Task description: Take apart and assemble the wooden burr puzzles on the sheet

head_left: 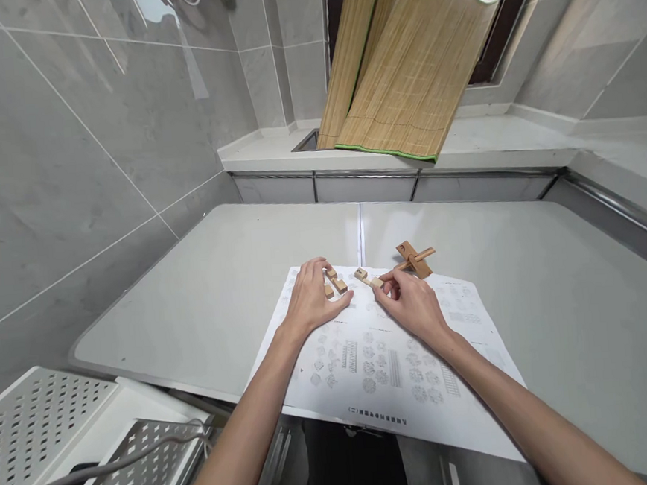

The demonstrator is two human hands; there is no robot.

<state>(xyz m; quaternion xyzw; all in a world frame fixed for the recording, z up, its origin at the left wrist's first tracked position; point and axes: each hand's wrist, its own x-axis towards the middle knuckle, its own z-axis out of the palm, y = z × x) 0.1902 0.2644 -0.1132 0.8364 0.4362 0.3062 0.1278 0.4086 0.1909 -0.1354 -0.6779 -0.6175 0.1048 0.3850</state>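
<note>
A printed sheet of puzzle diagrams (390, 375) lies on the grey table (204, 297). My left hand (311, 299) rests on the sheet's top left, fingers curled over small notched wooden puzzle pieces (338, 282). My right hand (410, 303) pinches one wooden bar (370, 278) at its near end. Just behind that hand lies a partly joined wooden cross of pieces (414, 259), not touched.
A bamboo mat (400, 72) leans on the pale counter ledge (271, 151) below the window. Grey tiled walls close in left and right. White perforated metal trays (41, 429) and a grey cable (95, 470) sit at the lower left.
</note>
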